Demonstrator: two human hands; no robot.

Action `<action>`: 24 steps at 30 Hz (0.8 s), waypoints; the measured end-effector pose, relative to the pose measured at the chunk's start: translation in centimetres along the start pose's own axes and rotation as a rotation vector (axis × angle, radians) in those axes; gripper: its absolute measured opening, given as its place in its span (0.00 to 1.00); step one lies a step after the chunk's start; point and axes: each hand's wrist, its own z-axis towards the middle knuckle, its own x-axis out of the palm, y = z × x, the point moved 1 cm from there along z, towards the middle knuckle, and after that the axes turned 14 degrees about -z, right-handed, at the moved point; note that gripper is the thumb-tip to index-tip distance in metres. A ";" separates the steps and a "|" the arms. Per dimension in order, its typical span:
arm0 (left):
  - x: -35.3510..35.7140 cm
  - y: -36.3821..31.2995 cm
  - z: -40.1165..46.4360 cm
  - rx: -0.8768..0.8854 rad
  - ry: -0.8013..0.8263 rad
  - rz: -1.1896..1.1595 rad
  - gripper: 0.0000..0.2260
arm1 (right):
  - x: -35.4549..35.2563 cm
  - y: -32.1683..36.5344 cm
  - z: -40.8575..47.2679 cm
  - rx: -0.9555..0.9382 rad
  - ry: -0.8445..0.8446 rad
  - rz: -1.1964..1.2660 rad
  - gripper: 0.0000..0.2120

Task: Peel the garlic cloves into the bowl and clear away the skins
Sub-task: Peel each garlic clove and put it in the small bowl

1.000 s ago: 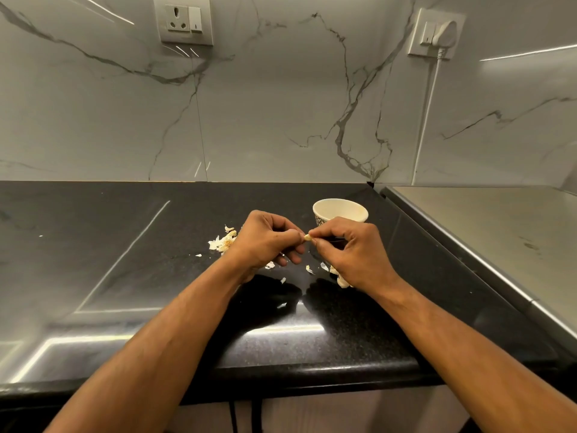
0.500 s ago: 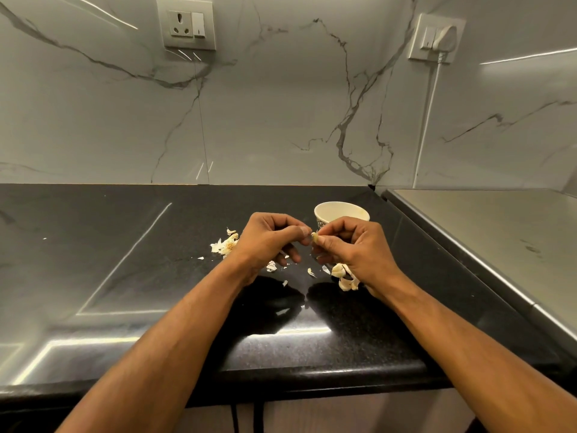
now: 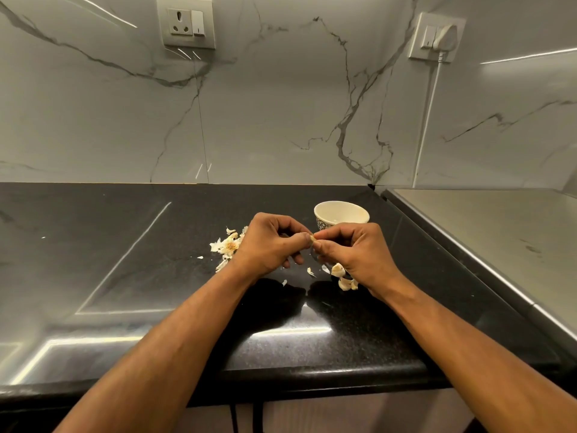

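Above the black counter (image 3: 156,276), my left hand (image 3: 270,245) and my right hand (image 3: 352,254) meet fingertip to fingertip and pinch one small garlic clove (image 3: 312,239) between them. Most of the clove is hidden by the fingers. A small cream bowl (image 3: 342,214) with a patterned outside stands just behind my right hand. A pile of garlic skins (image 3: 229,245) lies left of my left hand. Unpeeled cloves (image 3: 343,276) lie under my right hand, with small skin bits (image 3: 310,271) between my wrists.
A steel surface (image 3: 499,239) adjoins the counter on the right. The marble wall behind carries a socket (image 3: 187,21) and a plugged-in white cable (image 3: 427,120). The counter's front edge runs under my forearms.
Both hands have stayed together at the clove, with small finger movements. The right hand has lifted a little, uncovering the cloves lying beneath it.
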 end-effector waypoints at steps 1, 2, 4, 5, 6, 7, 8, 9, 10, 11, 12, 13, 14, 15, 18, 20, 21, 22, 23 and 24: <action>0.0 0.0 0.0 0.013 -0.004 0.011 0.03 | 0.0 0.0 0.0 -0.018 -0.006 -0.022 0.07; 0.0 0.0 0.0 0.023 -0.006 0.020 0.03 | 0.0 0.1 0.0 -0.037 -0.012 -0.051 0.08; 0.0 0.0 0.0 0.038 -0.005 0.033 0.04 | 0.0 0.2 0.0 -0.071 -0.025 -0.094 0.08; 0.0 0.0 0.0 0.043 -0.003 0.035 0.04 | 0.0 0.2 0.0 -0.083 -0.030 -0.104 0.09; 0.1 0.0 -0.1 0.049 -0.003 0.034 0.04 | 0.0 0.2 -0.1 -0.090 -0.032 -0.110 0.09; 0.1 -0.1 -0.1 0.055 -0.005 0.029 0.05 | 0.0 0.2 -0.1 -0.095 -0.032 -0.113 0.10; 0.1 -0.1 -0.1 0.061 -0.007 0.023 0.05 | 0.0 0.2 -0.1 -0.099 -0.032 -0.112 0.10; 0.2 -0.2 -0.1 0.066 -0.011 0.019 0.05 | 0.0 0.1 -0.1 -0.099 -0.032 -0.103 0.10; 0.2 -0.3 -0.2 0.070 -0.015 0.015 0.05 | 0.1 0.1 -0.1 -0.095 -0.032 -0.088 0.10; 0.3 -0.3 -0.2 0.073 -0.019 0.013 0.05 | 0.1 0.0 0.0 -0.085 -0.034 -0.069 0.09; 0.3 -0.3 -0.2 0.073 -0.021 0.008 0.05 | 0.1 -0.1 0.0 -0.071 -0.035 -0.049 0.08; 0.4 -0.4 -0.2 0.072 -0.024 0.003 0.04 | 0.1 -0.2 0.1 -0.056 -0.034 -0.024 0.07; 0.4 -0.4 -0.2 0.069 -0.028 -0.004 0.04 | 0.1 -0.3 0.1 -0.043 -0.032 0.005 0.06; 0.5 -0.4 -0.2 0.066 -0.035 -0.012 0.04 | 0.1 -0.3 0.1 -0.033 -0.030 0.034 0.06; 0.6 -0.4 -0.2 0.051 -0.047 -0.056 0.05 | 0.1 -0.1 0.2 -0.013 -0.026 0.117 0.06; 0.8 -0.5 -0.2 0.039 -0.048 -0.095 0.05 | 0.1 0.0 0.2 -0.003 -0.027 0.172 0.07; 0.8 -0.6 -0.2 0.031 -0.046 -0.111 0.05 | 0.1 0.0 0.2 0.005 -0.025 0.204 0.07; 0.9 -0.6 -0.2 0.024 -0.041 -0.122 0.05 | 0.0 0.1 0.2 0.013 -0.022 0.235 0.08; 0.9 -0.7 -0.2 0.016 -0.037 -0.127 0.06 | 0.0 0.1 0.2 0.020 -0.018 0.260 0.09; 0.9 -0.7 -0.2 0.010 -0.038 -0.133 0.06 | 0.0 0.1 0.1 0.026 -0.016 0.283 0.09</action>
